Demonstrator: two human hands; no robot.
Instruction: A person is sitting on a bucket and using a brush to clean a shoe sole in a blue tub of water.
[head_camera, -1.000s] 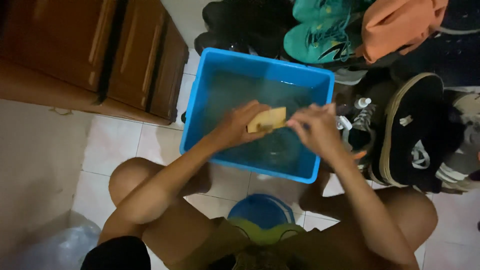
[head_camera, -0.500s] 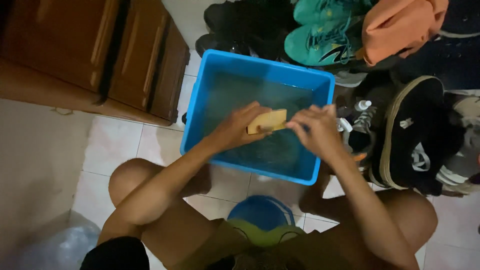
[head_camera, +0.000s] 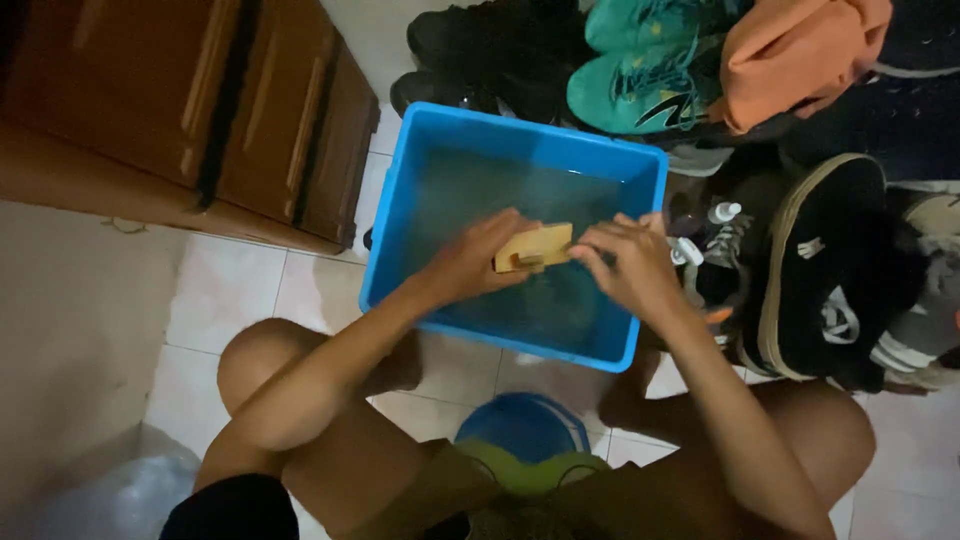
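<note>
A blue plastic tub (head_camera: 400, 210) holding water sits on the tiled floor in front of my knees. Over it, my left hand (head_camera: 470, 260) grips a tan wooden scrub brush (head_camera: 533, 247). My right hand (head_camera: 625, 262) is curled against the brush's right end, fingers closed; what it pinches is hidden by the fingers.
A brown wooden cabinet (head_camera: 200, 100) stands at the left. Several shoes lie to the right: teal sneakers (head_camera: 640, 80), black shoes (head_camera: 830, 260), an orange cloth (head_camera: 800, 50), a small white bottle (head_camera: 724, 212). A blue round stool (head_camera: 520, 425) shows between my legs.
Both hands and the brush have shifted slightly down and left over the water; the grip is unchanged.
</note>
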